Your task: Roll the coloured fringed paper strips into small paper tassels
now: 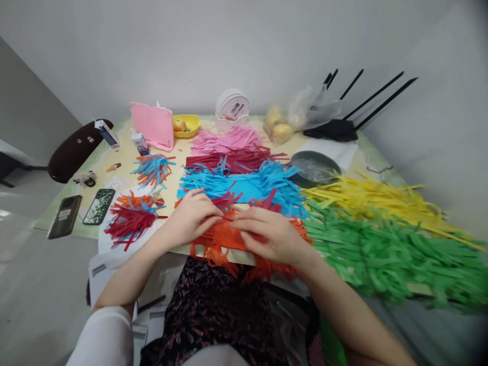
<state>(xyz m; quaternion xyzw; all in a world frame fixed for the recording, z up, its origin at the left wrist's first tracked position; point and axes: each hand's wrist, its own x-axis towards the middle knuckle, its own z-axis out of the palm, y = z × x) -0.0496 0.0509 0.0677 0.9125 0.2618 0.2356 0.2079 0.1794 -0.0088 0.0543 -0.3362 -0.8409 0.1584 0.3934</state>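
Note:
My left hand (pixel 193 216) and my right hand (pixel 269 234) meet at the table's front edge, fingertips pinched close together. Between them runs a strip of dark red fringed tissue paper (pixel 227 199), laid over orange fringed tissue paper (pixel 221 236) that hangs past the edge. Both hands seem to grip the dark red fringe, though the exact spot is partly hidden by the fingers. Just behind lies blue fringed tissue paper (pixel 244 185), then a darker red stack (pixel 229 161) and a pink one (pixel 229 140).
Finished-looking tassels (pixel 133 216) in mixed colours lie left, beside two phones (pixel 99 207). Yellow fringe (pixel 373 198) and green fringe (pixel 392 254) spread right. A dark bowl (pixel 315 178), a bag of fruit (pixel 280 127), a yellow bowl (pixel 190 124) and a pink tablet case (pixel 152 124) stand farther back.

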